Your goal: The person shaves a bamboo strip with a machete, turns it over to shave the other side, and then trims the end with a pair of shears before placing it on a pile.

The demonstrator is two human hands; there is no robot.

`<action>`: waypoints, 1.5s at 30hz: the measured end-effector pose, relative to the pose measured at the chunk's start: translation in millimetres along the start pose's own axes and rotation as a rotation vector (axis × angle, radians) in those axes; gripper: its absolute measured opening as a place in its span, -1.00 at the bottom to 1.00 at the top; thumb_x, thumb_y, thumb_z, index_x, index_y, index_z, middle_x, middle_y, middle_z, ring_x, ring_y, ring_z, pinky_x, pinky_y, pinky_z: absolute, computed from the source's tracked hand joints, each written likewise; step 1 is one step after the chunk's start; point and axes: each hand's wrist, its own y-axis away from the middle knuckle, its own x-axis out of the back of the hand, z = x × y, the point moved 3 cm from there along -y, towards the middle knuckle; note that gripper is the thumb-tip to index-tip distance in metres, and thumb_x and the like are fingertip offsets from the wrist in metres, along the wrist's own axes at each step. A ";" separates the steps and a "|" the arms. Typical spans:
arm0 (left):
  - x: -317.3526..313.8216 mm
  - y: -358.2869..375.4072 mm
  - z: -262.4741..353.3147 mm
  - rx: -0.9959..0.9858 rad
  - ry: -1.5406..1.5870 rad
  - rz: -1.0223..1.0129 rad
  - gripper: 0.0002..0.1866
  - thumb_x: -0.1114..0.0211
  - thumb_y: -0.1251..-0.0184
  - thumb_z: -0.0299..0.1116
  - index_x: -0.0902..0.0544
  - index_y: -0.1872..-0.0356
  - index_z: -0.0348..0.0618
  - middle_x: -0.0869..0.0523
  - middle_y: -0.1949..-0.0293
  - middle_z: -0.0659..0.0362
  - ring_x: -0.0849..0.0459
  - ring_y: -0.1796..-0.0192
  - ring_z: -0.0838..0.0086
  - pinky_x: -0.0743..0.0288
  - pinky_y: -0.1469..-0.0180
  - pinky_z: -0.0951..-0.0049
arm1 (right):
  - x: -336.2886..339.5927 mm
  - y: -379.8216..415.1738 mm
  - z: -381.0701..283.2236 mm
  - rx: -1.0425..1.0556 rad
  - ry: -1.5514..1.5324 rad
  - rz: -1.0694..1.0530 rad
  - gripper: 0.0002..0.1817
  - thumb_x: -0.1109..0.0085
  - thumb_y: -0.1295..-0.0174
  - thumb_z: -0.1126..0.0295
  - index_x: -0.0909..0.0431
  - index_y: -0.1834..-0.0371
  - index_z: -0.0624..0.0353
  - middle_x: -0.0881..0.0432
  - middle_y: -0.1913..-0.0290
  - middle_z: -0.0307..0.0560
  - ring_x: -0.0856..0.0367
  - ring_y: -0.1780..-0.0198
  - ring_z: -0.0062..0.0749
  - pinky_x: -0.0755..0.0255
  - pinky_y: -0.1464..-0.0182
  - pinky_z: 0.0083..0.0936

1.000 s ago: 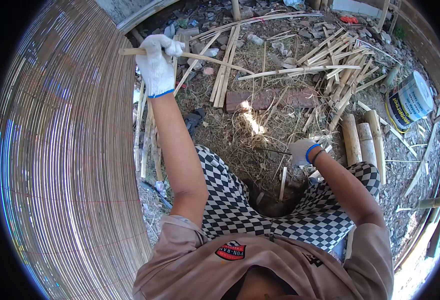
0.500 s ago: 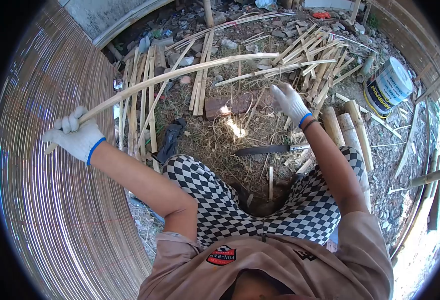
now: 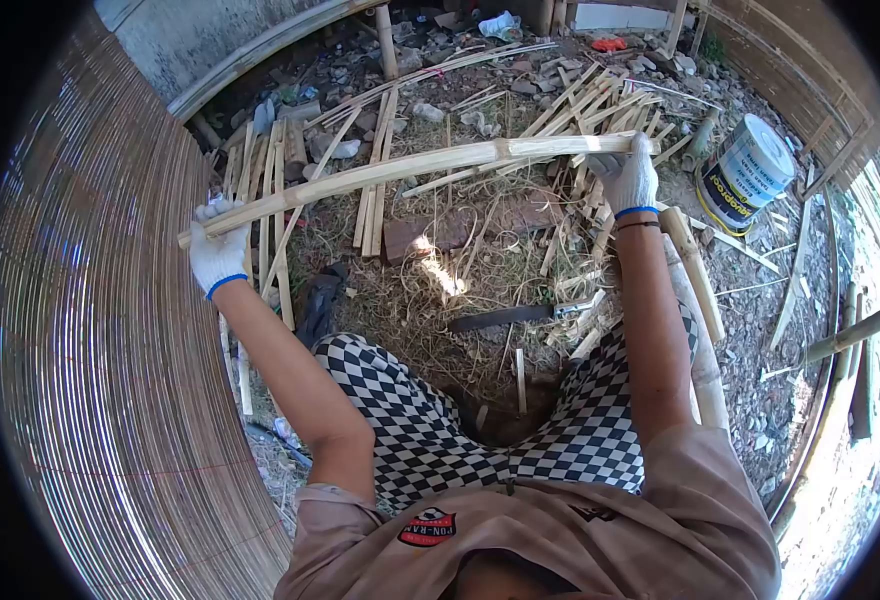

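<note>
A long pale bamboo strip stretches across in front of me, raised above the ground. My left hand, in a white glove with a blue cuff, is closed around its left end. At the other end my right hand, gloved the same way, grips the strip with the thumb over it. Below the strip, a dark-bladed machete lies on the ground between my knees, its handle towards the right. A reddish-brown block sits beyond it among dry shavings.
Cut bamboo strips lie in piles ahead. A paint bucket stands at the right, near thick bamboo poles. A slatted bamboo screen rises along my left. Rubble and a wall are at the back.
My right hand has moved up and right and taken hold of the strip's far end. My left hand has come right and slightly down, so the strip has shifted right and lies more level.
</note>
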 end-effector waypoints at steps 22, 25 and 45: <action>72.3 -16.8 5.8 -0.058 0.100 0.194 -0.21 0.31 -0.49 0.55 -0.10 0.69 0.08 -0.04 0.74 0.35 0.01 0.71 0.50 0.02 0.61 0.44 | 9.6 28.0 -69.4 0.584 1.808 0.210 -0.53 0.07 -0.50 0.00 -0.72 0.11 0.14 -0.73 0.13 0.32 -0.69 0.03 0.30 -0.54 -0.01 0.05; 65.2 -16.8 -10.4 -0.044 0.092 0.219 -0.22 0.32 -0.50 0.53 -0.10 0.67 0.08 -0.05 0.74 0.35 0.00 0.72 0.49 -0.02 0.63 0.45 | 0.0 39.9 -93.8 0.695 1.809 0.296 -0.55 0.05 -0.50 0.01 -0.73 0.17 0.12 -0.74 0.18 0.28 -0.71 0.10 0.29 -0.55 0.06 0.05; 101.9 -54.9 -87.2 0.097 0.065 0.461 -0.33 0.27 -0.63 0.05 -0.18 -0.60 -0.10 -0.34 -0.44 0.02 -0.15 -0.59 -0.06 0.45 -0.53 -0.52 | 22.5 60.6 -126.4 0.328 1.385 0.046 -0.59 -0.05 -0.55 0.12 -0.60 0.33 0.24 -0.48 0.69 -0.20 -0.48 0.73 -0.52 -0.34 0.67 -0.51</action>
